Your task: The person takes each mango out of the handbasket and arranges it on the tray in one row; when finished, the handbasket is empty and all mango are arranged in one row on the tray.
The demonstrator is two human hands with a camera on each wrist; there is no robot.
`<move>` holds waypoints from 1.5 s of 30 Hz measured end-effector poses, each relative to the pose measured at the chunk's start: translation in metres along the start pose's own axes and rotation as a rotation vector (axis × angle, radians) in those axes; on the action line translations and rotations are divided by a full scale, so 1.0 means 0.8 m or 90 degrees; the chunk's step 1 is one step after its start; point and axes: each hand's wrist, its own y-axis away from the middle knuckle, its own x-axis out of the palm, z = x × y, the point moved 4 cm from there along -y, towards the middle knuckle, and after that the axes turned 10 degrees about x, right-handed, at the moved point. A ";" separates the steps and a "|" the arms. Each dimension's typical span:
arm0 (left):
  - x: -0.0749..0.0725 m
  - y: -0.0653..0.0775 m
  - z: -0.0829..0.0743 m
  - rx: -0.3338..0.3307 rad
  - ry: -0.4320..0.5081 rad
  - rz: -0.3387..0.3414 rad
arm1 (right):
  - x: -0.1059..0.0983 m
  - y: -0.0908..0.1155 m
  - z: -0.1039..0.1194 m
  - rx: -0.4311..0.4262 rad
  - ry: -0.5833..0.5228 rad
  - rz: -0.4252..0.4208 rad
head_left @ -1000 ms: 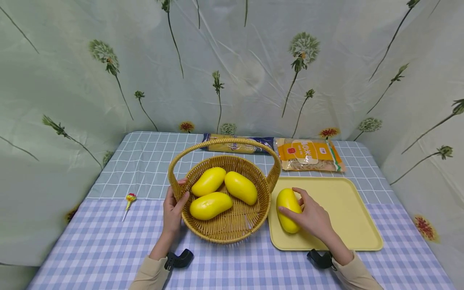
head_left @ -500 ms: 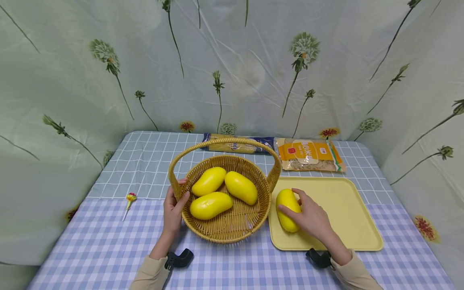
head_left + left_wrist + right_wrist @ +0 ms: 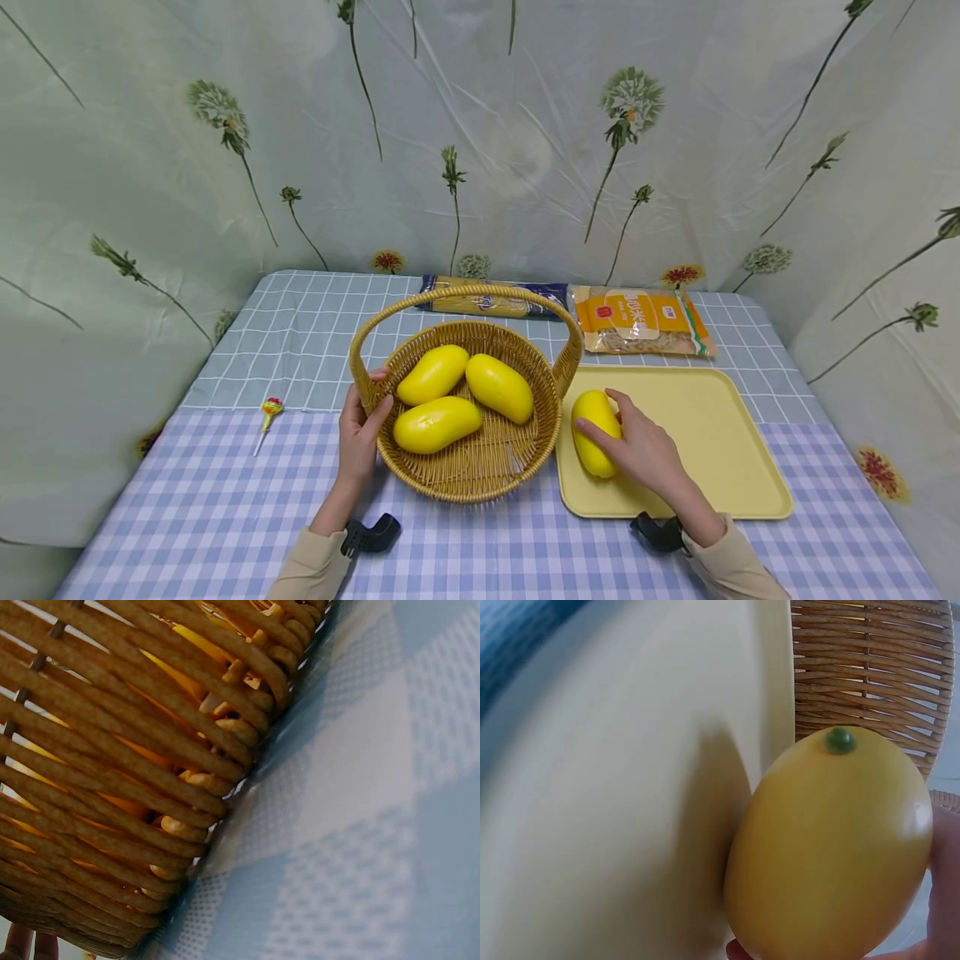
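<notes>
Gripping the basket (image 3: 480, 477) at nine o'clock with our left hand (image 3: 360, 433), presumably for steadiness, we hold the three-o'clock mango (image 3: 594, 412) in our part-closed right hand (image 3: 639, 442).

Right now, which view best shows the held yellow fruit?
The right wrist view: yellow fruit appears close, green tip visible. The head view shows it smaller, partly covered by the right hand; left wrist, none of it.

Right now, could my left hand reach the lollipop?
Likely yes, though your left hand would first have to let go of the basket it grips; nothing visible stands between that hand and the lollipop lying to its left.
</notes>
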 end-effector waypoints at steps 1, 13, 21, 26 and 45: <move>0.000 0.000 0.000 0.001 0.000 0.000 | 0.000 0.000 0.000 0.001 0.000 0.003; 0.001 0.000 -0.002 -0.003 -0.001 0.000 | 0.003 0.000 -0.001 0.006 -0.042 0.025; 0.000 -0.001 -0.002 -0.008 -0.003 -0.003 | 0.003 0.001 0.001 -0.004 -0.057 0.022; 0.001 -0.001 -0.002 -0.008 -0.001 -0.006 | 0.003 0.004 0.002 -0.003 -0.069 0.028; 0.000 -0.001 -0.001 -0.009 -0.009 -0.003 | -0.007 0.013 -0.002 -0.004 -0.032 0.001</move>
